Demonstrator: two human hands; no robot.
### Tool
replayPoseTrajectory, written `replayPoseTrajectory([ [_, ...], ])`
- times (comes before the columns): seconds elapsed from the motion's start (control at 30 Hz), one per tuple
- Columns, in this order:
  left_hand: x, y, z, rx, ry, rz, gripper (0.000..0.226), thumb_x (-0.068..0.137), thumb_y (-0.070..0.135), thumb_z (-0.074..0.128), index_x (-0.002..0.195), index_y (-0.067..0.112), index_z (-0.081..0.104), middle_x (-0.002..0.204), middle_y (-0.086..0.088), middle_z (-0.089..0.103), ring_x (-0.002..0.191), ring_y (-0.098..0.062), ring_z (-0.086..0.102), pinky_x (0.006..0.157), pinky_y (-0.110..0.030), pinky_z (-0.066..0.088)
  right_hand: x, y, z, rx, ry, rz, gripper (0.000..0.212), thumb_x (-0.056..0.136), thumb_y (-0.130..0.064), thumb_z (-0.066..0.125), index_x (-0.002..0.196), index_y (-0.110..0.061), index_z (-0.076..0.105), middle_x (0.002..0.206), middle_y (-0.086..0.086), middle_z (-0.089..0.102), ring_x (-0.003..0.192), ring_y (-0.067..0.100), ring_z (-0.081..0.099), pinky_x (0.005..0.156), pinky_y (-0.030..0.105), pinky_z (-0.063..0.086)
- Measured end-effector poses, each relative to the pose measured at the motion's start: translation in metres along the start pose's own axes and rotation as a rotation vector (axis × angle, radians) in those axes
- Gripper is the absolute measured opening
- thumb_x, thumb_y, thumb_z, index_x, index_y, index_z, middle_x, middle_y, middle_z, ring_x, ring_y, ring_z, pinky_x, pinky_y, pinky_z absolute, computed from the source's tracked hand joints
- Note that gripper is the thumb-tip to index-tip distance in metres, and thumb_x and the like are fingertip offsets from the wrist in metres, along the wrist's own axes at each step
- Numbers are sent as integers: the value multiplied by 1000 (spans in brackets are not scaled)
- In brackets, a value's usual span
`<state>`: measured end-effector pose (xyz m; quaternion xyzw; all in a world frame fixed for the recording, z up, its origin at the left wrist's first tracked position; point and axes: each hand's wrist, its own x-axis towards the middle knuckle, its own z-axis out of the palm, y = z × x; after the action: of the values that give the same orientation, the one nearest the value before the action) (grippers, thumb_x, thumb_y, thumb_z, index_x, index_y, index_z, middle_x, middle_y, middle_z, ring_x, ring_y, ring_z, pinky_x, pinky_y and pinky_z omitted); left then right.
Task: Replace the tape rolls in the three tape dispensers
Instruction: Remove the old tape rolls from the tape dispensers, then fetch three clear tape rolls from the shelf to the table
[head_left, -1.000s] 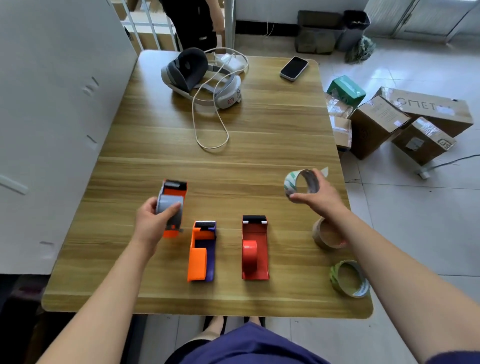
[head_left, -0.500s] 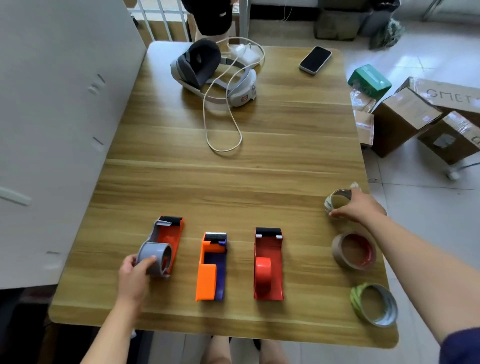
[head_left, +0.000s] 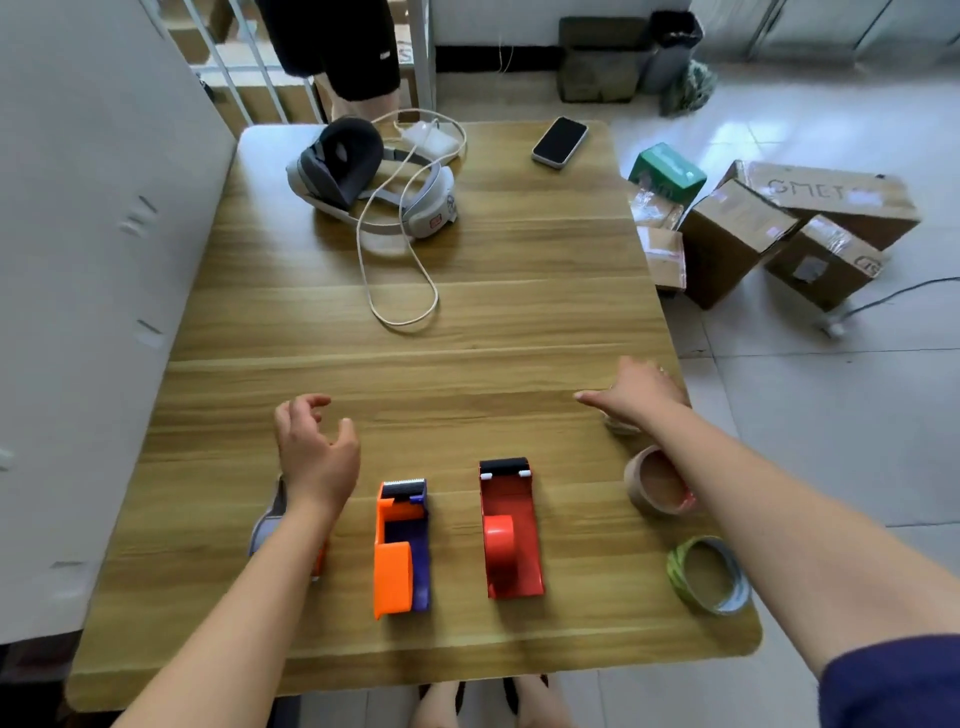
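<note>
Three tape dispensers stand in a row near the table's front edge. The left one, orange with a grey roll (head_left: 266, 526), is mostly hidden under my left forearm. The orange and purple dispenser (head_left: 400, 545) and the red dispenser (head_left: 511, 530) stand free. My left hand (head_left: 317, 447) hovers beyond the left dispenser, fingers loosely curled and holding nothing. My right hand (head_left: 636, 395) lies flat with straight fingers over a pale tape roll (head_left: 621, 428) that is almost entirely covered. A brown roll (head_left: 657, 486) and a green roll (head_left: 709, 574) lie along the right edge.
A grey headset (head_left: 374, 176) with a looping white cable (head_left: 400, 280) and a phone (head_left: 560, 141) lie at the far end of the wooden table (head_left: 519, 322). A person's legs (head_left: 343, 52) stand beyond it. Cardboard boxes (head_left: 737, 239) crowd the floor at the right; a white panel (head_left: 93, 260) runs along the left.
My left hand let go of the left dispenser and lifted forward, empty. My right hand set the pale roll down at the right edge and now lies flat over it.
</note>
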<state>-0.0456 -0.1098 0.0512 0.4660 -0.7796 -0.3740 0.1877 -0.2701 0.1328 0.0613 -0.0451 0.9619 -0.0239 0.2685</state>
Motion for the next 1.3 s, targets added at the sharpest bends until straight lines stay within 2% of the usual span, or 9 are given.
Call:
replayPoseTrajectory([
  [0.17, 31, 57, 0, 102, -147, 244, 33, 80, 5, 55, 113, 2, 54, 117, -20, 52, 107, -33, 51, 91, -42, 43, -32, -39, -52, 40, 36, -184, 54, 80, -45, 60, 121, -11, 52, 126, 11, 57, 113, 31, 55, 91, 38, 48],
  [0.33, 57, 93, -40, 262, -236, 385, 36, 82, 15, 55, 117, 6, 51, 119, -17, 56, 110, -34, 51, 94, -47, 44, -73, -91, -107, -136, 101, -400, 24, 80, -36, 61, 85, -13, 56, 97, 8, 62, 87, 26, 55, 75, 32, 46],
  [0.53, 70, 115, -140, 430, 2, 372, 41, 85, 20, 51, 125, 10, 50, 125, -16, 57, 116, -36, 51, 98, -41, 40, -123, -167, -140, -211, 173, -665, 26, 83, -31, 59, 99, -11, 57, 97, 8, 59, 88, 25, 55, 69, 29, 43],
  [0.73, 31, 111, -260, 615, 155, 215, 46, 87, 25, 49, 130, 11, 46, 130, -16, 54, 119, -33, 49, 99, -40, 41, -196, -244, -157, -252, 127, -990, 23, 80, -33, 64, 78, -10, 61, 82, 8, 61, 73, 22, 57, 62, 26, 45],
  [0.83, -18, 102, -317, 694, 241, 105, 47, 86, 26, 49, 131, 12, 44, 132, -13, 53, 120, -31, 49, 99, -40, 41, -262, -281, -143, -318, 89, -1184, 33, 82, -31, 64, 63, -8, 50, 53, 3, 58, 56, 20, 54, 51, 22, 43],
  [0.87, -39, 97, -335, 712, 272, 58, 47, 87, 26, 49, 131, 12, 44, 133, -13, 52, 120, -31, 49, 99, -40, 41, -288, -292, -133, -364, 90, -1265, 33, 83, -31, 64, 64, -8, 50, 54, 3, 60, 58, 20, 55, 55, 24, 45],
  [1.0, -145, 67, -395, 709, 398, -113, 41, 87, 27, 46, 127, 17, 46, 124, -8, 57, 108, -31, 55, 92, -40, 44, -412, -305, -88, -532, 187, -1634, 50, 87, -37, 59, 123, -3, 54, 129, 13, 55, 120, 31, 51, 98, 33, 44],
  [1.2, -327, 20, -447, 748, 484, -410, 29, 87, 32, 49, 113, 19, 53, 101, -5, 63, 86, -25, 59, 73, -37, 51, -584, -241, 5, -854, 11, -2013, 44, 83, -40, 60, 117, -12, 59, 103, 7, 68, 93, 25, 63, 82, 34, 50],
  [1.3, -414, 2, -467, 823, 566, -568, 29, 89, 30, 47, 114, 17, 55, 107, -5, 62, 93, -25, 59, 79, -38, 51, -657, -204, 40, -905, -5, -2165, 49, 84, -34, 63, 128, -15, 51, 122, 7, 60, 110, 27, 56, 89, 36, 46],
])
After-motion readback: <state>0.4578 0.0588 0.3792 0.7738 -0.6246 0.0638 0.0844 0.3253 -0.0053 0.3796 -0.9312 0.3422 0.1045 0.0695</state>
